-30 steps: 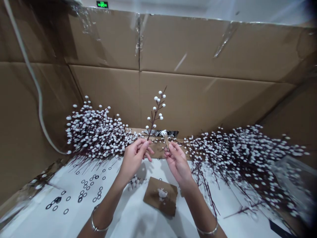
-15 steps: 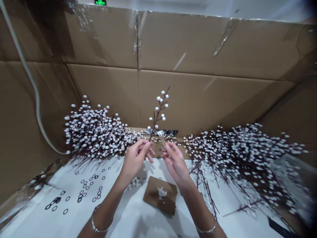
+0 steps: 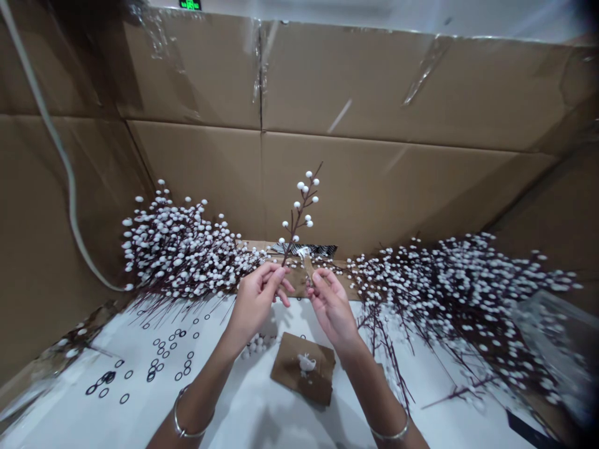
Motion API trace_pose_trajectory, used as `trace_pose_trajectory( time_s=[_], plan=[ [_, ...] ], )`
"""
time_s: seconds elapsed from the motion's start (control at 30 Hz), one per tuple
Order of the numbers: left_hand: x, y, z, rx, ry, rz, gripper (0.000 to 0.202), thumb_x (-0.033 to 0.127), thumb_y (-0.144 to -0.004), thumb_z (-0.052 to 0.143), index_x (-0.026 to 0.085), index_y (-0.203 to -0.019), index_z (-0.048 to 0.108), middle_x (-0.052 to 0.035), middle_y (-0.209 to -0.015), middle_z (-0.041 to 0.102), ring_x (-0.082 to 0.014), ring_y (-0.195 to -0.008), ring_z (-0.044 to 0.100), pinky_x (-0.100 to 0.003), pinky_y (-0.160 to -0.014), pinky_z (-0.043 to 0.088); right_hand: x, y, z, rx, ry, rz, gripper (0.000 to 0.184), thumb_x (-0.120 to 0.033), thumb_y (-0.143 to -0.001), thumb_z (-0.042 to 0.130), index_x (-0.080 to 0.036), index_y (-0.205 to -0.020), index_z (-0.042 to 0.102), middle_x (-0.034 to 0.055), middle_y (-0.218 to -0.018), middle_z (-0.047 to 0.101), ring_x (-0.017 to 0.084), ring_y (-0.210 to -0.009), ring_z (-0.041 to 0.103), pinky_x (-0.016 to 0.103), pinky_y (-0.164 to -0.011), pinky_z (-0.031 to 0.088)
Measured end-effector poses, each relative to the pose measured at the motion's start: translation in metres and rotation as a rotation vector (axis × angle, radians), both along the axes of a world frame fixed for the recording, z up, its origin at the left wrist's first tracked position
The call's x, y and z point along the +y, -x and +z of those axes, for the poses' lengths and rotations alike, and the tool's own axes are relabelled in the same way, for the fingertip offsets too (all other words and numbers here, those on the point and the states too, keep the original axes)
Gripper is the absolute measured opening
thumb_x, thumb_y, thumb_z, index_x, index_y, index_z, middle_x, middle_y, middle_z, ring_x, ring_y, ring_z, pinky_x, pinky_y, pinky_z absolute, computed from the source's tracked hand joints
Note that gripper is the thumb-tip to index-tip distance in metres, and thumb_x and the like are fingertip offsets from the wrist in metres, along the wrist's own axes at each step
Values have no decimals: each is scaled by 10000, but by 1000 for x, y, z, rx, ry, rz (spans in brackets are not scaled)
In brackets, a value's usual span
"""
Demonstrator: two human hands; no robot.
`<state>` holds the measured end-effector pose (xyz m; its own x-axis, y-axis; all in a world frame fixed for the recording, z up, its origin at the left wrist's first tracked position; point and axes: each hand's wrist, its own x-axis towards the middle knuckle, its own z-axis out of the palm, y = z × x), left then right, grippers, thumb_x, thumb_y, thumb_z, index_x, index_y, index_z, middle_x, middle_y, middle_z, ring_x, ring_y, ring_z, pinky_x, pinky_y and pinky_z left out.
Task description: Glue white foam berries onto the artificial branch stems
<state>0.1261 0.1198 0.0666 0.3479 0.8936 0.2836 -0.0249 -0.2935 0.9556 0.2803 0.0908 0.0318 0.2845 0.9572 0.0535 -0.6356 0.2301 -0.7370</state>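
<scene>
My left hand (image 3: 259, 298) is closed on the lower stem of a berry branch (image 3: 296, 219), which stands upright and leans slightly right, with white berries along dark twigs. Pinched in my right hand (image 3: 329, 304) is a small flat brown strip (image 3: 307, 265) with a white smear at its upper end. The strip's tip is close to the lower part of the branch; whether they touch I cannot tell. Below both hands lies a piece of cardboard (image 3: 290, 380) bearing a white paste-like lump (image 3: 306, 363).
Piles of white-berried branches lie left (image 3: 182, 249) and right (image 3: 449, 280). Several black rings (image 3: 161, 355) are scattered over the white tabletop (image 3: 224, 411). Cardboard walls (image 3: 397, 187) enclose the back and sides. A pale cable (image 3: 70, 193) hangs at left; clear plastic (image 3: 556, 349) lies at right.
</scene>
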Motion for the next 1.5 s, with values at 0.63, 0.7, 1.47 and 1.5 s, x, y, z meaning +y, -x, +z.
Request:
trace_pose_trajectory(
  time_s=[0.63,0.7,1.47,1.5],
  plan=[
    [2,-2,1,-10,9,-23,239,386,-930,551,151,-913,588,-15,-745,686,-114,-510,634,-218,-500,379,-5,-10,9,-151,-118,-350,264,-310,-732,780,-207,-894,599,-25,-842,567,75,-707,554,200,-676,470],
    [2,-2,1,1,11,-41,230,376,-927,555,150,-895,580,-18,-745,692,-117,-511,631,-229,-538,423,-6,-14,12,-167,-141,-416,265,-312,-734,775,-208,-893,591,-27,-834,566,78,-699,557,210,-676,472],
    [-8,-8,-2,100,-22,-85,214,364,-930,532,166,-869,587,-28,-761,710,-125,-534,631,-251,-608,469,-11,-26,16,-396,-131,-633,272,-342,-786,726,-199,-924,541,-18,-807,589,105,-683,597,248,-690,473],
    [-7,-7,-2,99,-22,-85,214,362,-930,531,165,-871,588,-29,-761,710,-125,-534,631,-251,-608,469,-10,-26,16,-399,-133,-630,268,-338,-789,724,-198,-925,541,-18,-806,590,104,-684,598,244,-688,472]
  ],
)
